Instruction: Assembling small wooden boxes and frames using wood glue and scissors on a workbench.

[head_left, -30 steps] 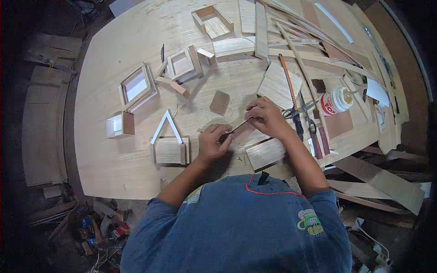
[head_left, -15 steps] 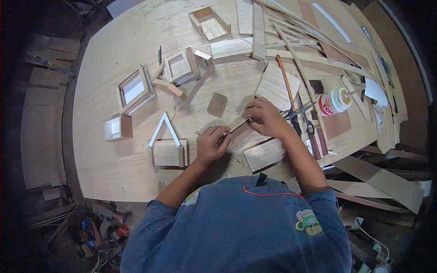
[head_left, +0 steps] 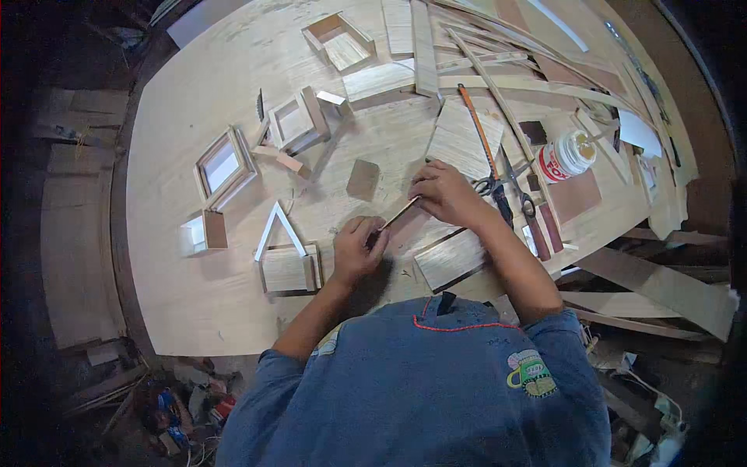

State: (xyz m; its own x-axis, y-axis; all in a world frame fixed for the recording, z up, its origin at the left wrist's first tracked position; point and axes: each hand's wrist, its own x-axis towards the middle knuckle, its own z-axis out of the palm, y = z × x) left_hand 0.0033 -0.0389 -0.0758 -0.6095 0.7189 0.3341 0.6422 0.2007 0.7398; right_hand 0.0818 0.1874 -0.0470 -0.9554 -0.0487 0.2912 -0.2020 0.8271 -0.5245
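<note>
A thin wooden strip spans the gap between my two hands, seen nearly edge-on. My left hand pinches its lower left end, while the fingers of my right hand close on its upper right end. Beneath my right forearm lies a flat wooden piece with dark edges. A small brown square piece rests on the table just beyond the hands. To the left of my left hand stands a little wooden box, with a white A-shaped frame at its far side.
Scissors, an orange-edged blade and an open glue jar lie right of my right hand. Long wooden strips crowd the far right. Wooden frames and an open box sit farther off on the table.
The whole view has shifted and turned a little, so the table's things sit slightly elsewhere in the picture. Both hands keep their hold on the strip, with little movement.
</note>
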